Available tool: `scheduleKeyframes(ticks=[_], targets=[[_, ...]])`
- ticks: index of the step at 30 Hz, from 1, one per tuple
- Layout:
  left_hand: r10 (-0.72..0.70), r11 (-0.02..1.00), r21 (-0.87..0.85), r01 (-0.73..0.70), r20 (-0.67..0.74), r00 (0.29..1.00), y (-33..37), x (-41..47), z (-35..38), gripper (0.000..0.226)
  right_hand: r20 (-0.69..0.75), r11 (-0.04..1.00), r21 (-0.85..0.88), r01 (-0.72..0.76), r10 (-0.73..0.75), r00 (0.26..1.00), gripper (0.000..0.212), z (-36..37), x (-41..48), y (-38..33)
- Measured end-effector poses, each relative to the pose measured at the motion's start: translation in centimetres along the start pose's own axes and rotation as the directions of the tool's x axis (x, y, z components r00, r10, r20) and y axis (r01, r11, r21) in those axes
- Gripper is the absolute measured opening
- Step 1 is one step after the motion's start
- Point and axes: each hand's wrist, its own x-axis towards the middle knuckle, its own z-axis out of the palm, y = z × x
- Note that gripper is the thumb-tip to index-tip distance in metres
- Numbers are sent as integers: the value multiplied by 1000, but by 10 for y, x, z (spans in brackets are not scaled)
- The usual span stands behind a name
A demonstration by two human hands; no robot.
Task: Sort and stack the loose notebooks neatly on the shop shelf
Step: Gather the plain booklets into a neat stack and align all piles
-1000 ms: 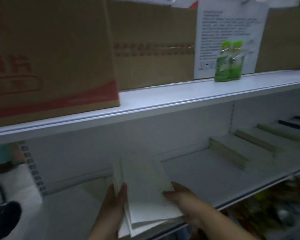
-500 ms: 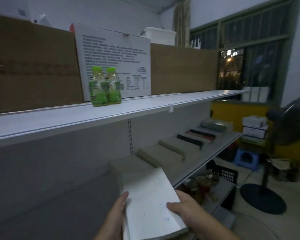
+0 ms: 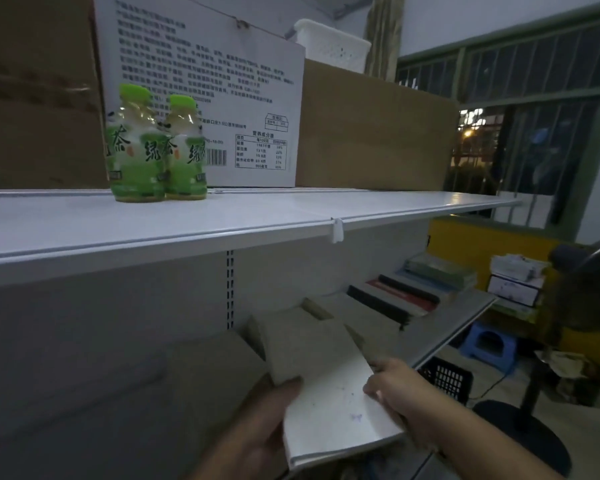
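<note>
Shop shelving, dim light | a pale notebook (image 3: 329, 403) is being held at both side edges by the left hand (image 3: 257, 431) and right hand (image 3: 395, 393), each grip closed around it, above the lower shelf (image 3: 439, 329) | advice: it is best being kept level and squared against the neighbouring notebook stacks (image 3: 388, 299) before release.
</note>
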Motion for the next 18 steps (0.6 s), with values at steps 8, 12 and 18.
scheduleKeyframes(ticks=[8,12,18], targets=[[47,990,140,-21,-182,982,23,112,2,32,-160,969,-247,18,-59,985,47,-16,109,-35],[95,968,250,-24,-279,956,23,138,0,42,-64,967,-252,30,-47,997,40,-15,140,-41],[228,893,450,12,-474,850,17,176,7,55,52,899,-398,182,-176,983,40,-12,178,-48]])
